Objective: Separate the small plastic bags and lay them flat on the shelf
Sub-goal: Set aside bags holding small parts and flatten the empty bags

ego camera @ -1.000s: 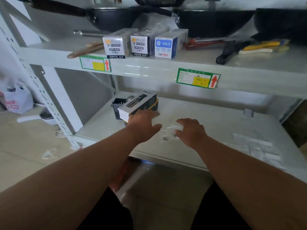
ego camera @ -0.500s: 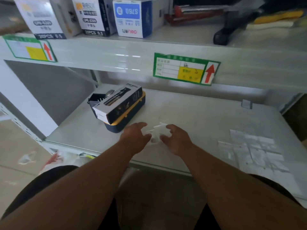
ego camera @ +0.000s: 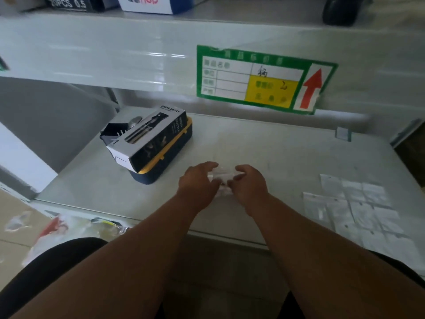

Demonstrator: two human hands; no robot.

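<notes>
A small bundle of clear plastic bags (ego camera: 222, 174) sits just above the grey shelf (ego camera: 264, 153), between my two hands. My left hand (ego camera: 199, 180) holds its left end with curled fingers. My right hand (ego camera: 249, 183) pinches its right end. My fingers hide most of the bundle. Several small clear bags (ego camera: 354, 208) lie flat in rows on the right part of the shelf, near its front edge.
A black and white spray bottle box (ego camera: 151, 137) rests on a blue and yellow case (ego camera: 174, 153) at the shelf's left. A green label (ego camera: 264, 79) is stuck on the upper shelf's front edge. Plastic wrappers (ego camera: 53, 229) lie on the floor at the lower left.
The camera has come lower and closer to the shelf. My two hands have closed in on the bundle of bags and now hold it from both ends.
</notes>
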